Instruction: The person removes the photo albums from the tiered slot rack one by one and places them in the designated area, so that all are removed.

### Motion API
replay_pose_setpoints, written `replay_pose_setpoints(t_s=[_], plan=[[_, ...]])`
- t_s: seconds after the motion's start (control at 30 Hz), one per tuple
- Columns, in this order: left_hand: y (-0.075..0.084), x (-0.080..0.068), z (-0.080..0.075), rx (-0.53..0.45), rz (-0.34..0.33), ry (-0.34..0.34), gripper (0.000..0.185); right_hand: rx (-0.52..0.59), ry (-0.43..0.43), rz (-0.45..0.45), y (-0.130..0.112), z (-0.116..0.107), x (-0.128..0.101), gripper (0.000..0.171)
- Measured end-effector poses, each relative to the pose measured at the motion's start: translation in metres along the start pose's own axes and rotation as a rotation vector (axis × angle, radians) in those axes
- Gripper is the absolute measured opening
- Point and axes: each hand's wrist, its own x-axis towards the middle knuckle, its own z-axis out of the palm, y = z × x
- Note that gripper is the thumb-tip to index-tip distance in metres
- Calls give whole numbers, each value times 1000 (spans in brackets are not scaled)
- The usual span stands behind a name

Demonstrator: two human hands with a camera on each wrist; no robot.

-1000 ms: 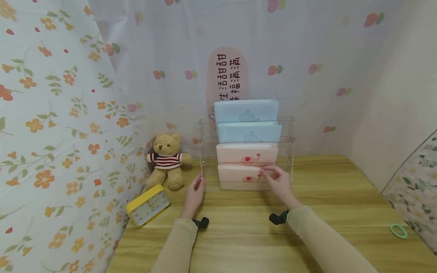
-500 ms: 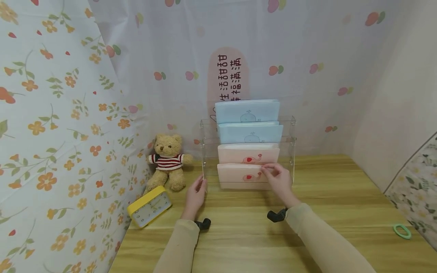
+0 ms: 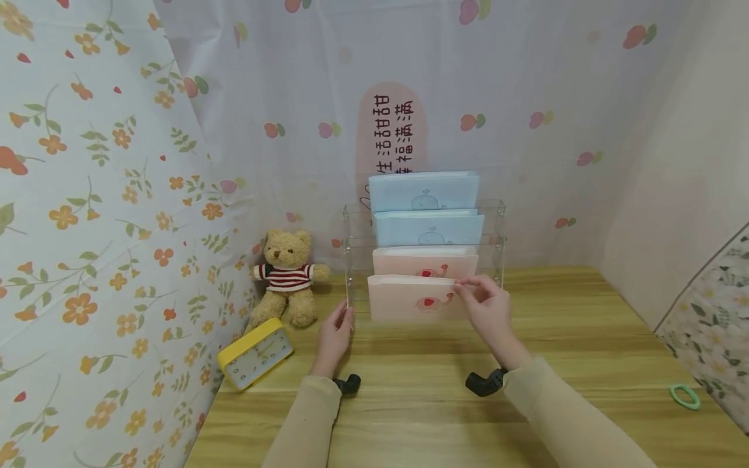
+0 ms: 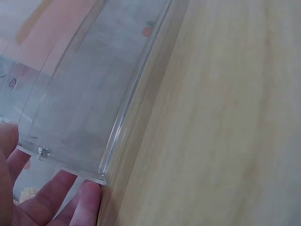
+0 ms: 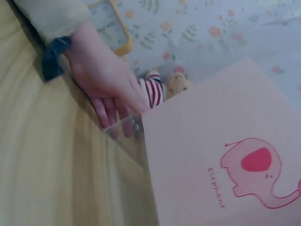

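Observation:
A clear acrylic rack (image 3: 500, 224) of stepped tiers stands against the back cloth. My left hand (image 3: 335, 335) grips the lower front edge of its left side panel; in the left wrist view the fingers (image 4: 47, 197) lie against that edge. My right hand (image 3: 490, 315) pinches the upper right corner of a pink elephant notebook (image 3: 392, 302), raised in front of the lowest tier. The right wrist view shows its cover (image 5: 197, 132) close up. Behind it stand another pink notebook (image 3: 392, 261) and two blue whale notebooks (image 3: 392, 227), one above the other.
Left of the rack sits a teddy bear (image 3: 289, 273) in a striped shirt, with a yellow alarm clock (image 3: 255, 354) in front of it. A green ring (image 3: 684, 396) lies at the table's right side. Patterned cloth (image 3: 263, 78) hangs behind and at the left.
My right hand has drawn the front pink notebook up and out of the lowest tier toward me. The left hand keeps its grip on the rack.

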Motion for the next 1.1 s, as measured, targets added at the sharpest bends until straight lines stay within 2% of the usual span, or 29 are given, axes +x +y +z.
replay_pose_setpoints(t_s=[0.2,0.3,0.37,0.53,0.6,0.63,0.83,0.87,1.07,1.1], plan=[[-7,3,1,56,50,30,47,-58,-147,217,-6,-12,-27,12],[-6,3,1,55,69,40,47,-97,-209,279,-7,-15,-37,13],[-5,3,0,50,53,35,47,-121,-245,295,-7,-16,-42,12],[-2,1,-1,41,20,23,46,-156,-291,303,-3,-17,-48,8],[-4,0,1,51,31,25,47,-177,-297,291,1,-19,-48,7],[-8,1,2,54,57,32,48,-193,-302,278,4,-20,-47,7],[-15,1,3,75,101,70,57,-257,-385,190,27,-25,-41,6],[-13,0,3,84,80,71,57,-256,-396,187,30,-25,-40,6],[-15,4,3,129,54,69,52,-268,-435,184,47,-28,-41,8],[-20,7,4,120,50,61,51,-271,-447,183,49,-29,-42,8]])
